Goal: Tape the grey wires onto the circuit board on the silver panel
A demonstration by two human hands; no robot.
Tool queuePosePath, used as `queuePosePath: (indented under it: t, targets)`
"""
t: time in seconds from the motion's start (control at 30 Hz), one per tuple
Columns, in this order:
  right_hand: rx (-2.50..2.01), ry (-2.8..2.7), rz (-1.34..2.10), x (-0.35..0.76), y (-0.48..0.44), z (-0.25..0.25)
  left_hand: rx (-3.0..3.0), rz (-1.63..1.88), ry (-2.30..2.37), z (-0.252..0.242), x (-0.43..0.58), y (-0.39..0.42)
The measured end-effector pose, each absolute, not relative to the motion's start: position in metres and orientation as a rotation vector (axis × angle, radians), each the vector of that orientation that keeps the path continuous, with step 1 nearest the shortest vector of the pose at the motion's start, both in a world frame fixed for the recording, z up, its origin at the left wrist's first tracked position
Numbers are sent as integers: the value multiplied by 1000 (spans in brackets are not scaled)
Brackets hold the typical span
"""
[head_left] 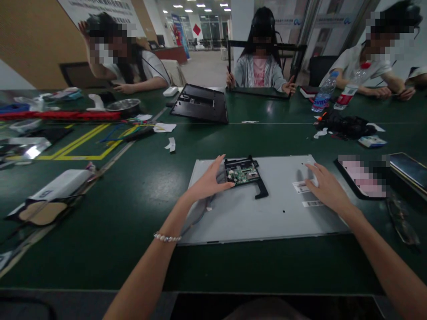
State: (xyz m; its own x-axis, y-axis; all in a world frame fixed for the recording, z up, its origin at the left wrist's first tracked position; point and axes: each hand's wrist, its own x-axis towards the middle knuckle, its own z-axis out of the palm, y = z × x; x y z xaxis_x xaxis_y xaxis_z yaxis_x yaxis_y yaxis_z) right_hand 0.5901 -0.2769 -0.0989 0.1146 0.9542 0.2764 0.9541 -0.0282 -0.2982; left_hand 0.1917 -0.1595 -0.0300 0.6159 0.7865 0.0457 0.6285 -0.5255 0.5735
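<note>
Your hands apart, fingers spread: left hand (pixel 208 180) beside circuit board (pixel 246 174), right hand (pixel 325 189) at grey panel's (pixel 233 218) right side. Board lies on panel; handle by black frame (pixel 262 190), keep cable (pixel 200 218) slack.

The left hand (pixel 208 180) and right hand (pixel 327 186) are bare, with slender fingers. A single strand of round, glossy, whitish and greyish beads (pixel 167 238) rings the left wrist. The dim, greyish rounded shape (pixel 263 310) below may be clothing.
</note>
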Motion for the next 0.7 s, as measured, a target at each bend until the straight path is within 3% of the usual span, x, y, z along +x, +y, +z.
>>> queuePosePath:
  t: [0.7]
  targets:
    - [-2020, -1850, 45, 592, -276, -109, 2460, 268, 837, -37, 211, -174]
